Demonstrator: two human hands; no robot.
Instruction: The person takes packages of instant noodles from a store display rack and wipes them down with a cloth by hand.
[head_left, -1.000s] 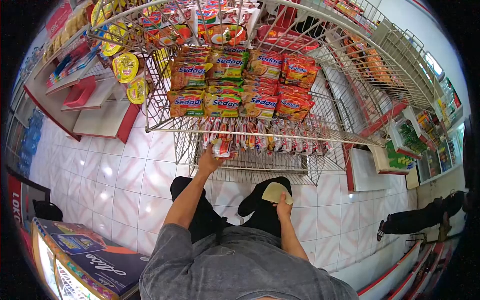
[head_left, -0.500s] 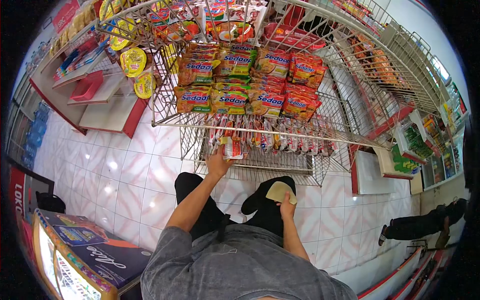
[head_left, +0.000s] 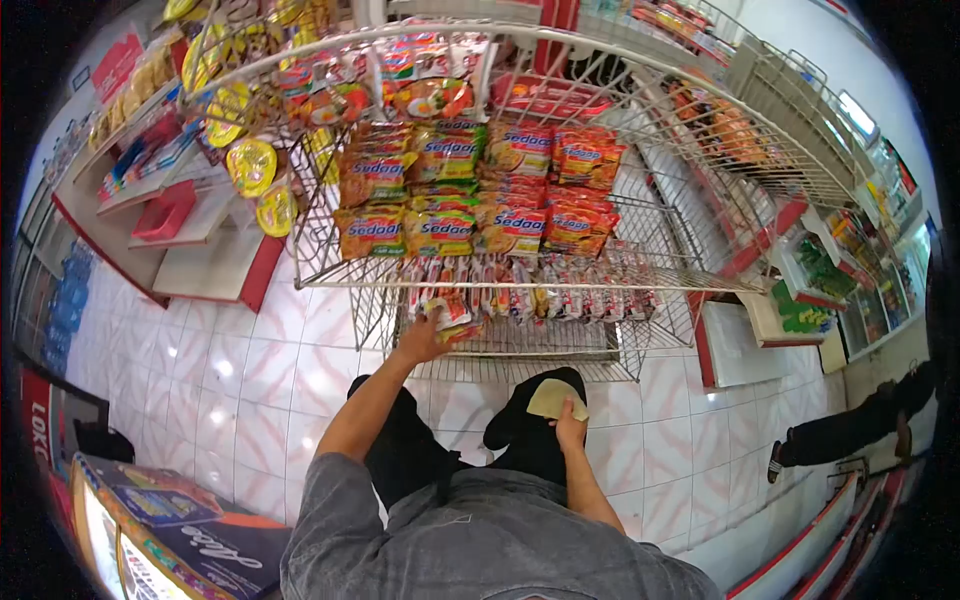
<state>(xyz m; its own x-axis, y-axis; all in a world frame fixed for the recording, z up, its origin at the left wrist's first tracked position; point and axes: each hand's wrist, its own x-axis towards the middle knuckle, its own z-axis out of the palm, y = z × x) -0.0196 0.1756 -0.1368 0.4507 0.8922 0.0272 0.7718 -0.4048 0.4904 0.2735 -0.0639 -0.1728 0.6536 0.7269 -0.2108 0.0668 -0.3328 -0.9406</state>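
The tiled floor (head_left: 300,400), white with pinkish streaks, spreads below both hands and out to either side. Ahead of the hands stands a large wire rack (head_left: 500,285), its tiers full of packaged goods. To the left of the left hand (head_left: 420,343), well apart from it, is a shelf unit (head_left: 205,272) with pale boards and red edges; further back on that side, nearer the person's body, sits a dark-topped case (head_left: 190,520) lettered "Aice". Far to the right of the right hand (head_left: 570,428), another person (head_left: 830,440) shows in dark trousers. Beyond the left hand, on a middle tier, Sedaap packets (head_left: 440,230) stand in four columns, two rows deep, mostly orange with some green. Below these and closer to the left hand, a long row of slim packets (head_left: 570,303) stands on edge in the lower basket. The right hand, near the person's knee, grips a pale yellowish piece (head_left: 546,398), whether cloth or card cannot be told. The left hand, reaching to the left part of that row, grasps a red-and-yellow packet (head_left: 458,325) at the basket's front, its fingers on the near left side.
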